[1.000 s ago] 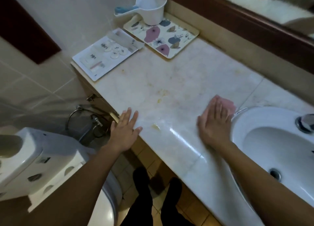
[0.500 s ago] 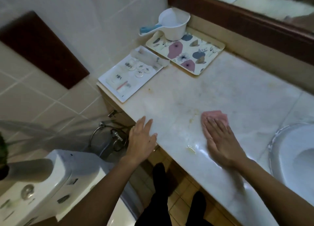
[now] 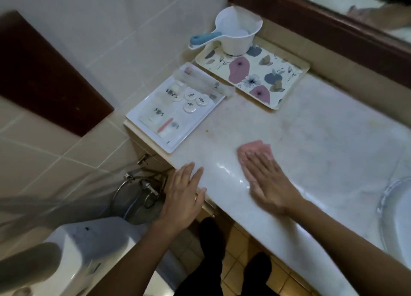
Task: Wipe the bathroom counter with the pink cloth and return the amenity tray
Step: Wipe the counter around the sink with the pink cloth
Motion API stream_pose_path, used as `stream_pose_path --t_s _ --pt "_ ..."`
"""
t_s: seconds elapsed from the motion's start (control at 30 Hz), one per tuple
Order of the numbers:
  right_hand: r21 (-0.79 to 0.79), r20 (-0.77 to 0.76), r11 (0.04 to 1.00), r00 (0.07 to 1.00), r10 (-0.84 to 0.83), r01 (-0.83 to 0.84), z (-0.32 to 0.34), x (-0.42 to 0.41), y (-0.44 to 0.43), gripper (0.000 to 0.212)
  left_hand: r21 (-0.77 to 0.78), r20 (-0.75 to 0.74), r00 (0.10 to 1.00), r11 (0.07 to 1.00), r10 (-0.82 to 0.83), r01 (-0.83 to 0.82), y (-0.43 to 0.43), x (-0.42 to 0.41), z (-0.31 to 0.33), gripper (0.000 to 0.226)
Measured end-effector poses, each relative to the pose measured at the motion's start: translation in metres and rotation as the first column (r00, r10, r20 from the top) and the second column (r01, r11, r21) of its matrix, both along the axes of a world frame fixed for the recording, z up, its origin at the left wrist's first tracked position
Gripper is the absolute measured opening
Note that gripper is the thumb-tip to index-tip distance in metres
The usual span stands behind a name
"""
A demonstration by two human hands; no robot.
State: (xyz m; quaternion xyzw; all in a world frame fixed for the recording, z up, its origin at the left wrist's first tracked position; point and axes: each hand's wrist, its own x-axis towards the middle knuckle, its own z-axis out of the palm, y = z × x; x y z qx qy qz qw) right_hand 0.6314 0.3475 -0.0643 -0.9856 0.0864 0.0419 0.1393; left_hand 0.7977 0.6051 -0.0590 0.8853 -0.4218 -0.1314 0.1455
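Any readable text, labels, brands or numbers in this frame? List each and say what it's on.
No text can be read.
Dark prints on the sachets and round packets in the amenity tray: too blurred to read.
Small dark mark on the toilet tank: too small to read.
Floral tray: flower pattern only, no text visible.

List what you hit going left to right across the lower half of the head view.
toilet tank → left hand at the counter's edge → right hand, flat on the pink cloth → sink
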Motion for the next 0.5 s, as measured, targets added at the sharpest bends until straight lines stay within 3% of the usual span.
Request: stream_pose_path --t_s 0.13,0.17,0.23,0.27,0.33,0.4,0.5 --pt "-0.018 -0.099 0.968 0.963 -0.252 0.251 -0.003 0.044 -0.069 0.074 -0.124 -0.113 0.993 0.992 -0.016 0.002 0.006 0.018 0.004 0.048" --pt "-0.022 -0.111 0.954 0.948 -0.299 0.299 -0.004 0.065 -0.076 0.075 -0.187 -0.170 0.985 0.980 0.029 -0.061 0.004 0.021 0.008 0.044" --pt "-0.010 -0.102 0.930 0.925 -0.366 0.367 -0.003 0.104 -0.072 0.076 -0.274 -0.345 0.909 0.901 0.235 -0.337 -0.003 0.030 0.024 0.032" --pt "-0.008 -0.087 0.923 0.920 -0.383 0.384 -0.002 0.121 -0.065 0.076 -0.262 -0.455 0.813 0.818 0.362 -0.512 -0.007 0.036 0.031 0.026" --pt "-0.010 -0.076 0.907 0.904 -0.420 0.421 0.002 0.145 -0.053 0.076 -0.146 -0.679 0.514 0.589 0.525 -0.795 -0.012 0.054 0.038 0.013" --pt "-0.016 -0.095 0.904 0.899 -0.427 0.427 0.005 0.159 -0.046 0.077 -0.029 -0.824 0.254 0.410 0.507 -0.912 -0.014 0.074 0.036 0.010" --pt "0.018 -0.132 0.938 0.931 -0.340 0.345 0.007 0.172 -0.026 0.083 0.074 -0.887 0.107 0.367 0.450 -0.927 -0.018 0.096 0.037 0.012"
